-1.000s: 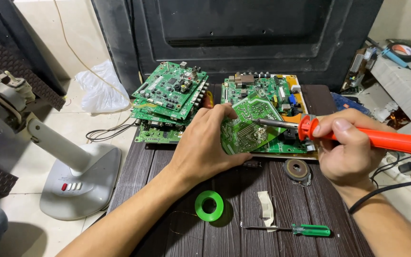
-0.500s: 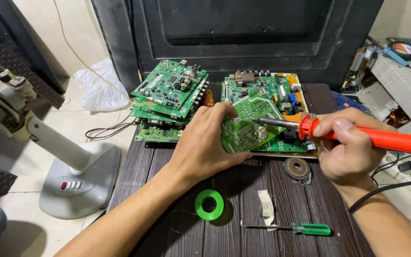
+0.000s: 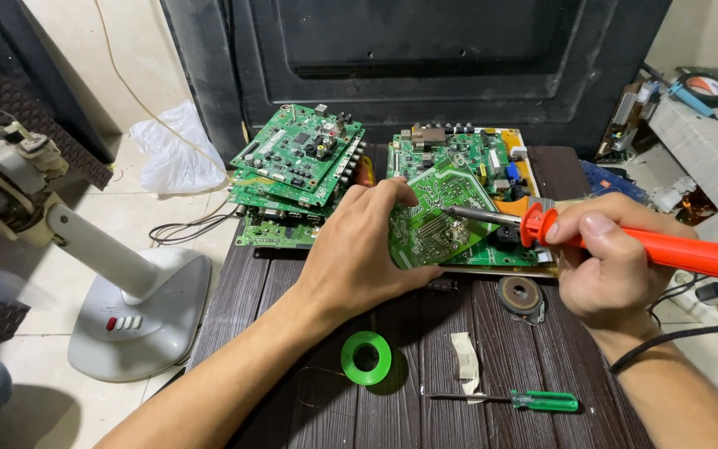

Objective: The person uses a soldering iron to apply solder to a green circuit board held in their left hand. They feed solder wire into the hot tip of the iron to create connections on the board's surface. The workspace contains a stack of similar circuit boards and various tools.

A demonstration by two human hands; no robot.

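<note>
A green circuit board (image 3: 434, 220) lies tilted, solder side up, on top of other boards near the far edge of the dark wooden worktop (image 3: 450, 416), roughly at its middle. The left hand (image 3: 363, 249) rests over the board's near left corner, its fingers (image 3: 392, 195) curled around the edge and gripping it. The right hand (image 3: 608, 262) is closed around the orange handle of a soldering iron (image 3: 625, 241), fingers wrapped tight and the thumb on top; the iron's metal tip touches the board's upper face near its right side. Under this board sits a larger green board (image 3: 467, 158) with a yellow part showing at its right. Just to the left, at the worktop's far left corner, stands a stack of green boards (image 3: 297, 170), the top one tilted. Nearer the front edge, a green spool (image 3: 366, 357) lies flat beside the left forearm, a strip of white tape (image 3: 464, 362) lies to its right, and a green-handled screwdriver (image 3: 517, 401) lies along the front edge. A small round dark part (image 3: 519, 295) sits just beside the right hand. A large black panel (image 3: 425, 58) stands upright behind the worktop. On the floor to the left stands the white base of a fan (image 3: 139, 312).
</note>
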